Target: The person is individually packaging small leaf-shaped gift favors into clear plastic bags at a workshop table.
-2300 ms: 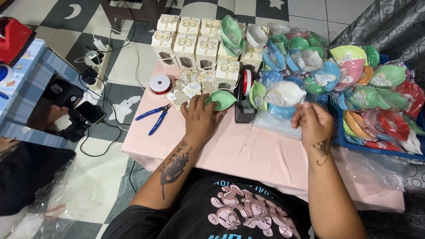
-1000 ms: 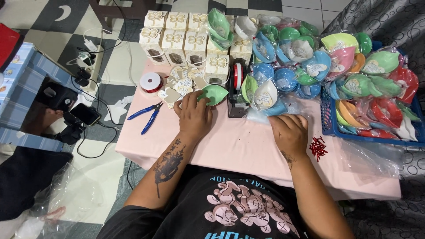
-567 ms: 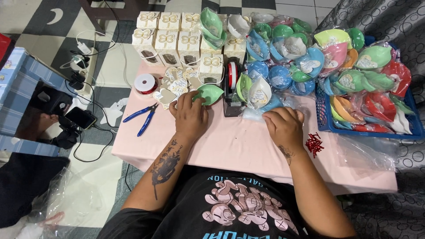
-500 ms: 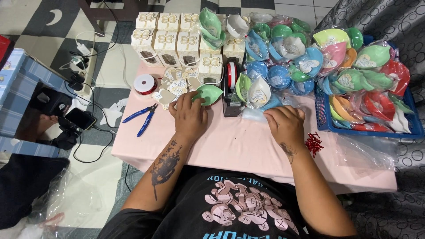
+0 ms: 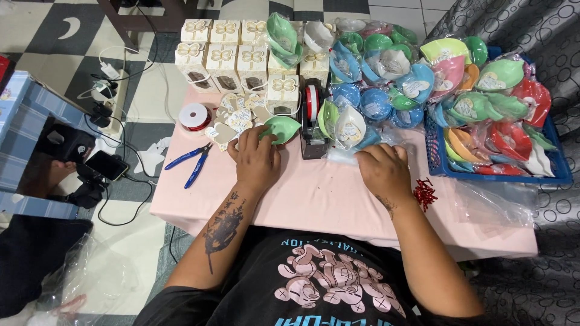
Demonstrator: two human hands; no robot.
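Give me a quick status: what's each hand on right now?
Left hand holding green leaf-shaped dish. Right hand flat on clear plastic bag. Tape dispenser stands between them; blue pliers lie off to the left.

home craft corner, checkered floor point(image 5: 48, 36), favor boxes point(image 5: 223, 51)

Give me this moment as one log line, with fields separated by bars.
left hand: on green dish | right hand: on clear bag | between: tape dispenser | surface: pink table
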